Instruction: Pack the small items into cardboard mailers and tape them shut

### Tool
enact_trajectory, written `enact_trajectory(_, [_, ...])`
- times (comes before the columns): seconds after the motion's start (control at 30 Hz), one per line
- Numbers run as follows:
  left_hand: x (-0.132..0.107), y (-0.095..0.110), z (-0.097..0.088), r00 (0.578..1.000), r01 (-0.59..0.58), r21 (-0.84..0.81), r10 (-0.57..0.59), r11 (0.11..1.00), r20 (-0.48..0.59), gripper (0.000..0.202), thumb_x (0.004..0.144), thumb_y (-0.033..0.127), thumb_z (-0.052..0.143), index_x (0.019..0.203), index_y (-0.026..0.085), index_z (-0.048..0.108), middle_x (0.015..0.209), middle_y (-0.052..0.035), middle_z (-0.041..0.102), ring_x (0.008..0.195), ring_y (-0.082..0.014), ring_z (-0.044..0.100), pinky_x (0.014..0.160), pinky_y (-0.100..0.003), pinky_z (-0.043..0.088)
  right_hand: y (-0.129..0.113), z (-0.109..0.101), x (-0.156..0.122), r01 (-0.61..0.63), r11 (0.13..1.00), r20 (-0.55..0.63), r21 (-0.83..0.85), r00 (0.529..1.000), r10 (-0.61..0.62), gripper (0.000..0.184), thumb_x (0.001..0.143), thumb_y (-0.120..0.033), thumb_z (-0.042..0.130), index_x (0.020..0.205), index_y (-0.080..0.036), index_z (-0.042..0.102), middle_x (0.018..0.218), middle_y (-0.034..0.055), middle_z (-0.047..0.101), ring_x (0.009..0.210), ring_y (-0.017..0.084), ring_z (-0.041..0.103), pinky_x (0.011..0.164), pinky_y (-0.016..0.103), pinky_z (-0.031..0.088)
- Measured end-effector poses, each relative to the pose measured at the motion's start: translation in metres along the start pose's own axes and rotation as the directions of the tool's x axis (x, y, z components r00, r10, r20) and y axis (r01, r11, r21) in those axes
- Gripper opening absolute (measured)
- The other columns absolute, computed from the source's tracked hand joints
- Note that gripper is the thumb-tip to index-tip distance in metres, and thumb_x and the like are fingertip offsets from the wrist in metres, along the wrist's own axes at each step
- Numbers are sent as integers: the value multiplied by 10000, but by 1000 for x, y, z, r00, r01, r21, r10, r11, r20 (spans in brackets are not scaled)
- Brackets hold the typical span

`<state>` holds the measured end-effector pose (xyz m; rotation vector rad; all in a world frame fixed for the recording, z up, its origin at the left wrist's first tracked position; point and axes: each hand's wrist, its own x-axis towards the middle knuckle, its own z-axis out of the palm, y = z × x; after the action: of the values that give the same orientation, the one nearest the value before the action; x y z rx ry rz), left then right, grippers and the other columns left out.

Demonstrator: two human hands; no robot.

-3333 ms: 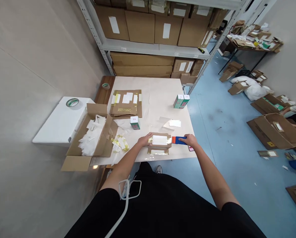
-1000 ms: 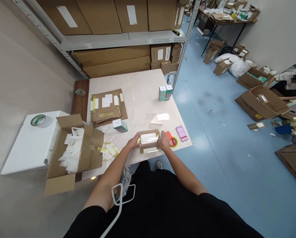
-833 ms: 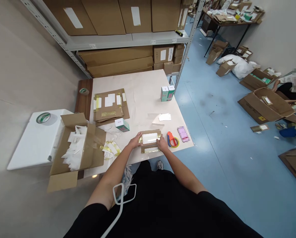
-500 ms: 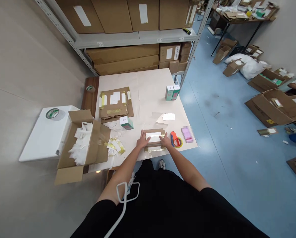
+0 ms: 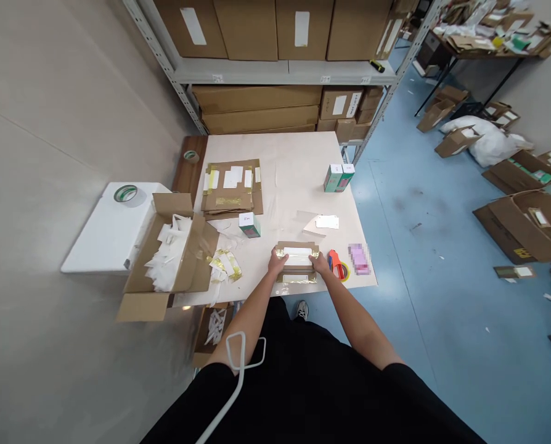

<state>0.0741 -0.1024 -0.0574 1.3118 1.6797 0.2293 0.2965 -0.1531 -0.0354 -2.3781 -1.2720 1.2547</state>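
My left hand (image 5: 277, 263) grips the left end of a small flat cardboard box (image 5: 297, 268) near the table's front edge. On the right end, my right hand (image 5: 320, 264) holds it the same way, thumb on top. A white label (image 5: 297, 251) and shiny tape run across its top. Another taped cardboard piece (image 5: 296, 279) shows just below, closer to my body. Right of my right hand lies a red tape dispenser (image 5: 334, 262) with a yellow roll, and beyond it a pixelated purple item (image 5: 359, 259). White labels (image 5: 327, 222) lie behind the box.
Flattened cardboard (image 5: 229, 200) is stacked at the table's left, near a small green-and-white box (image 5: 249, 226). Two similar boxes (image 5: 339, 178) stand back right. An open carton (image 5: 134, 280) with white scraps is at left. Shelving (image 5: 275, 72) borders the back.
My view has swung left, so the scene sits farther right. My left fingers, stretched along the box's end before, now wrap around it. The box remains between both hands.
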Motion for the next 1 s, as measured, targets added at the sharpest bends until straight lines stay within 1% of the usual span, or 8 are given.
enact_trajectory(0.2, [-9,-7,-29,1000,6,-10,-6,1000,20,804,992,653,493,1605,167,312,1521,-177,574,1362,-271,599,1093,-350,490,-15,-10,-22,-9,986,16,165,1000,6,599,1053,-542,346,1413,-119,572,1267,166,724,1096,249,696,884,287,519])
enact_trajectory(0.27, [-17,-10,-42,997,3,-111,-12,994,-79,790,1015,685,396,1615,180,302,1536,-164,562,1376,-265,585,1095,-346,490,-20,-12,-30,-19,965,-6,263,1000,21,648,1050,-592,283,1380,-122,582,1290,169,712,1092,243,696,855,269,525])
enact_trajectory(0.37, [-28,-14,-52,961,-118,-329,25,937,-274,687,1065,623,272,1611,208,315,1549,-132,548,1385,-232,571,1085,-326,500,-24,-7,-37,41,900,-144,434,989,25,614,1030,-617,296,1315,-166,600,1279,138,714,1094,240,693,844,258,532])
enact_trajectory(0.47, [-35,-19,-49,924,-215,-450,30,867,-382,636,1059,537,402,1602,216,321,1446,-130,624,1304,-224,631,1037,-314,526,-20,8,-39,166,842,-279,514,960,-19,513,1005,-547,403,1339,-198,576,1286,112,711,1124,238,687,880,273,536])
enact_trajectory(0.6, [-39,-29,-33,967,-61,-365,-35,929,-251,637,911,328,670,1503,218,462,1319,-115,696,1208,-249,683,1016,-339,530,-5,33,-33,90,931,-139,355,989,-43,517,947,-395,524,1418,-185,540,1295,117,709,1142,251,692,944,315,528])
enact_trajectory(0.73, [-40,-34,-23,991,74,-156,-90,985,-98,556,827,241,716,1363,191,577,1299,-138,708,1212,-300,677,1027,-375,519,3,47,-27,47,986,-32,161,999,-43,486,948,-427,539,1336,-151,638,1344,171,678,1273,288,631,1065,352,471])
enact_trajectory(0.87, [-40,-26,-26,982,63,-130,-85,989,-170,534,938,343,592,1450,212,522,1415,-133,655,1314,-283,626,1075,-359,489,-4,46,-26,67,970,-89,235,995,-47,692,976,-515,474,1549,-127,469,1469,170,608,1351,273,592,1116,341,443])
enact_trajectory(1.0, [-38,-17,-40,955,28,-207,-87,978,-283,638,1031,533,415,1586,224,365,1418,-118,659,1322,-263,627,1089,-365,487,-6,35,-30,110,921,-180,374,983,-44,813,979,-626,406,1634,-147,349,1403,152,661,1275,274,650,1100,364,472])
